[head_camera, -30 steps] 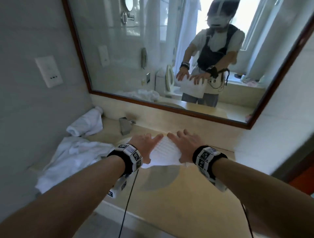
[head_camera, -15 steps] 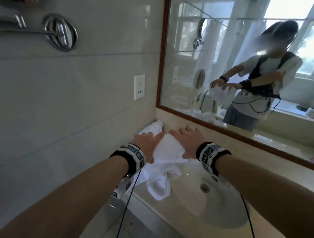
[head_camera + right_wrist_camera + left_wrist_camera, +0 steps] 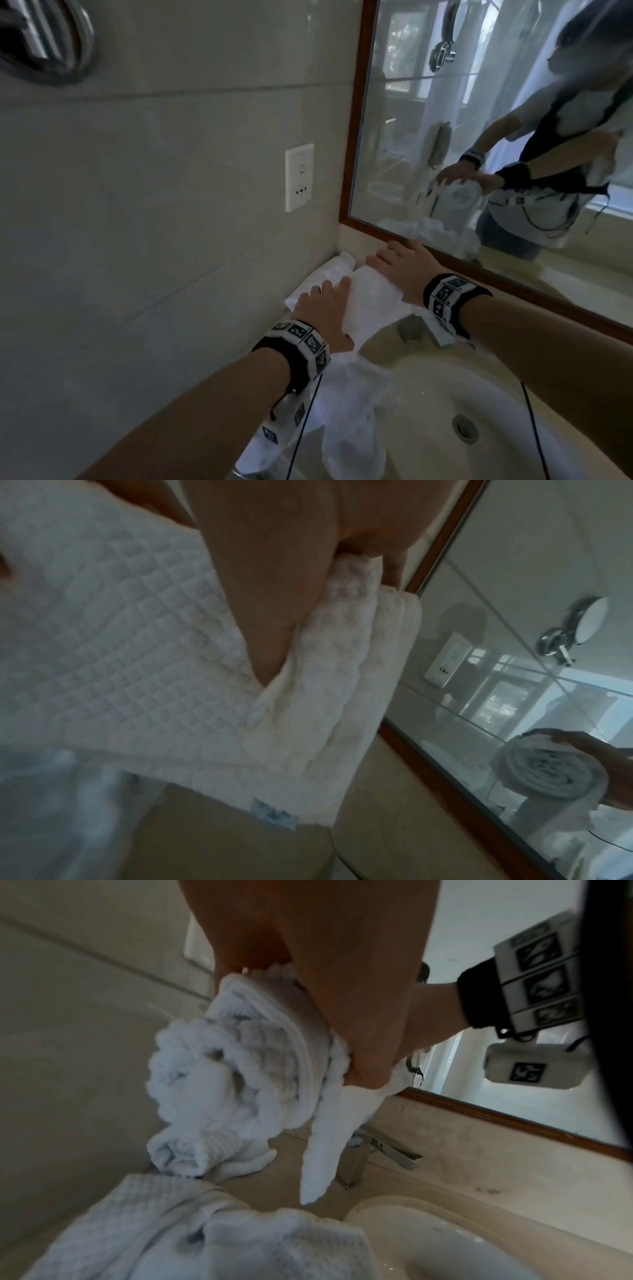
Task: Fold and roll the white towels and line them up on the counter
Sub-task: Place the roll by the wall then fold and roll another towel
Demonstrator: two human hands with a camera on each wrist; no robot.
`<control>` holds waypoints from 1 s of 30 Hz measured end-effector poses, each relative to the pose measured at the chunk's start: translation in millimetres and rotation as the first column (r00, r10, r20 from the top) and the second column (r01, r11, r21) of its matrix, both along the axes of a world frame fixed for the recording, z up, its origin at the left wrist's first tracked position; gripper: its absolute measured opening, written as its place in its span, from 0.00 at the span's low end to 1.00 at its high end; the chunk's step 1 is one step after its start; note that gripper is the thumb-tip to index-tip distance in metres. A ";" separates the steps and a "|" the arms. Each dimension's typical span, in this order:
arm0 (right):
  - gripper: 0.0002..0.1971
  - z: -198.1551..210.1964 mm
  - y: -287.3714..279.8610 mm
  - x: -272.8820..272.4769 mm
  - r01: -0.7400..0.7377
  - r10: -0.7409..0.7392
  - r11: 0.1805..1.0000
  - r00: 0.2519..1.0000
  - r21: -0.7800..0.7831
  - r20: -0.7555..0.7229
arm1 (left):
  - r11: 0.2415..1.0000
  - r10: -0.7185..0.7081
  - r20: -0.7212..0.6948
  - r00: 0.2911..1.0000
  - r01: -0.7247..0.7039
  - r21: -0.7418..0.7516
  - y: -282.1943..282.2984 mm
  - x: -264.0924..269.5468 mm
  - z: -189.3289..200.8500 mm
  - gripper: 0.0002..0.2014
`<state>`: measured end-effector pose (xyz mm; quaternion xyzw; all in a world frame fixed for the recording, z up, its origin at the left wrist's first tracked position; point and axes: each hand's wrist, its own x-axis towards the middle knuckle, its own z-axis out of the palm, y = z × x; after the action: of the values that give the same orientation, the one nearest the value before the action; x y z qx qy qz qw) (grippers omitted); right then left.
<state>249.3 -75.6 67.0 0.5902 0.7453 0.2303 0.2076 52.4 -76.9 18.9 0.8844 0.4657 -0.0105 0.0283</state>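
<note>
Between both hands I hold a rolled white waffle towel (image 3: 371, 296) just above the counter's back left corner. My left hand (image 3: 323, 303) grips its near end, whose spiral (image 3: 219, 1074) shows in the left wrist view. My right hand (image 3: 402, 269) grips the far end by the mirror, thumb under the roll's end (image 3: 329, 653). A second rolled towel (image 3: 337, 270) lies against the wall right behind the held one, also seen below the held roll (image 3: 192, 1156). A loose white towel (image 3: 346, 418) hangs over the sink's left rim.
The chrome faucet (image 3: 411, 330) stands right of the held roll, with the oval sink (image 3: 513, 442) in front of it. The tiled wall carries a socket plate (image 3: 299, 176). The wood-framed mirror (image 3: 352, 144) runs along the back, close to my right hand.
Both hands have carried the rolled towel left and back, from over the sink to the corner beside the first roll. The view has swung left with them.
</note>
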 end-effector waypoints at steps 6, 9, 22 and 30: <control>0.52 -65.7 106.5 42.8 -0.112 0.110 0.986 0.994 -0.122 -0.017 | 0.994 0.047 0.010 0.999 -0.046 -0.102 72.0 34.7 -48.4 0.52; 0.53 -98.7 146.4 52.5 -0.160 0.150 0.967 0.986 -0.200 -0.067 | 0.987 0.085 0.004 0.996 -0.084 -0.135 101.6 43.0 -73.3 0.52; 0.30 -161.6 224.1 78.2 -0.220 0.172 0.885 0.974 -0.411 -0.150 | 0.960 0.130 -0.005 0.991 -0.128 -0.248 150.6 88.5 -153.1 0.46; 0.27 -184.6 244.6 67.7 -0.095 0.011 0.895 0.981 -0.436 -0.192 | 0.958 0.073 -0.085 0.994 -0.093 -0.272 171.2 101.0 -178.0 0.39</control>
<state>317.0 169.0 -117.6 0.5256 0.8100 0.0047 0.2601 153.5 94.3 -159.1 0.8506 0.4972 -0.1064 0.1341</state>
